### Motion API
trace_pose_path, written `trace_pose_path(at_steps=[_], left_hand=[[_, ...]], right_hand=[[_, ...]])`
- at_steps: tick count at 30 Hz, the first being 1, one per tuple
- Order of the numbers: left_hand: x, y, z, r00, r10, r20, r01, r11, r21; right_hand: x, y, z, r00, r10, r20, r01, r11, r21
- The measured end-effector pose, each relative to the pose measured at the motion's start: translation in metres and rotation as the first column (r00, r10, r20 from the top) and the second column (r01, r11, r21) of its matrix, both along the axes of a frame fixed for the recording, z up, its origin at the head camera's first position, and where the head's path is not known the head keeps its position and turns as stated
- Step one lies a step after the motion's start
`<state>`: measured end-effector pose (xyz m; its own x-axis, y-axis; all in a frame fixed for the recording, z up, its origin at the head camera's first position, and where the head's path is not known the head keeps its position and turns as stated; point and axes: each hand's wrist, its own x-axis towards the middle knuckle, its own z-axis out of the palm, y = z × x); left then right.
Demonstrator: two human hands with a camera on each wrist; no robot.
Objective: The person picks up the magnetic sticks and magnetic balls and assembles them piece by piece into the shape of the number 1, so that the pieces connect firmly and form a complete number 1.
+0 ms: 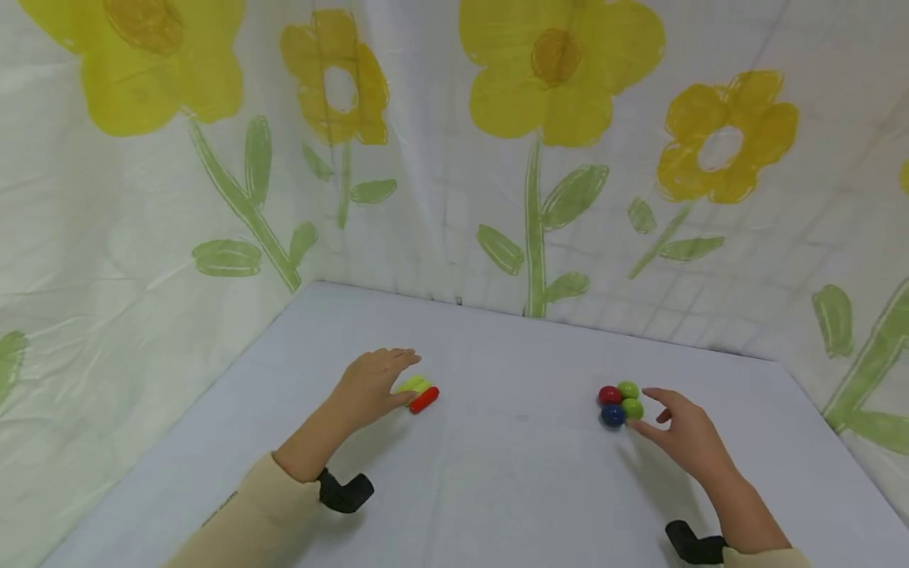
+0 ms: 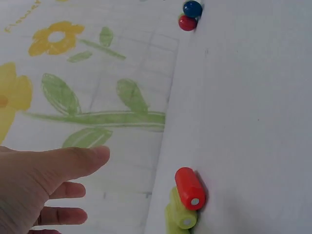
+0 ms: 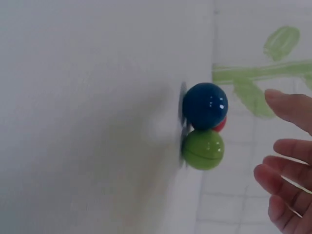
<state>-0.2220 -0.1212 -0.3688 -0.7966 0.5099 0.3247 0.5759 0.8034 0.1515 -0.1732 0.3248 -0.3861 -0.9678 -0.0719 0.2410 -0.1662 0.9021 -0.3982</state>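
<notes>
The left hand [image 1: 371, 388] is positioned over the left side of the white table [image 1: 518, 473]. Its thumb stands apart from its fingers; nothing is gripped. Just beside it, to the right, lies a red cylinder [image 1: 424, 400] with a pale disc on its end face. Yellow-green cylinders [image 2: 185, 217] lie side by side against its left flank; their full count cannot be told, as the hand partly covers them in the head view.

The right hand [image 1: 680, 430] is positioned on the right side, its thumb and index finger spread and directed at a four-ball cluster. The other fingers are loosely bent; no ball is held. Cluster layout: red ball [image 1: 609, 395] far left, green ball [image 1: 628, 390] far right, blue ball [image 1: 613, 416] near left, second green ball [image 1: 632, 409] near right.

A flower-printed sheet [image 1: 426, 237] hangs beyond the table's far edge.
</notes>
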Motion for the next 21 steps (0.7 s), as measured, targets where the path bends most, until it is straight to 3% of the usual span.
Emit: trace_pose_path(at_steps=[4,10,16,21], left_hand=[[0.003,0.004,-0.015,0.992,0.064,0.105,-0.08,0.984,0.16],[-0.001,0.012,-0.034,0.958,0.156,0.242,-0.23,0.921,0.316],[-0.005,0.018,-0.051,0.94,0.121,0.32,-0.275,0.825,0.494],[-0.008,0.021,-0.062,0.936,0.119,0.331,-0.291,0.79,0.54]], right_hand=[[-0.003,-0.007,-0.004,0.998,-0.038,0.057,0.044,0.994,-0.101],[-0.004,-0.01,-0.007,0.98,-0.118,0.159,0.152,0.963,-0.224],[-0.006,-0.009,-0.016,0.972,-0.151,0.178,0.203,0.925,-0.321],[-0.006,-0.008,-0.024,0.967,-0.179,0.181,0.237,0.891,-0.387]])
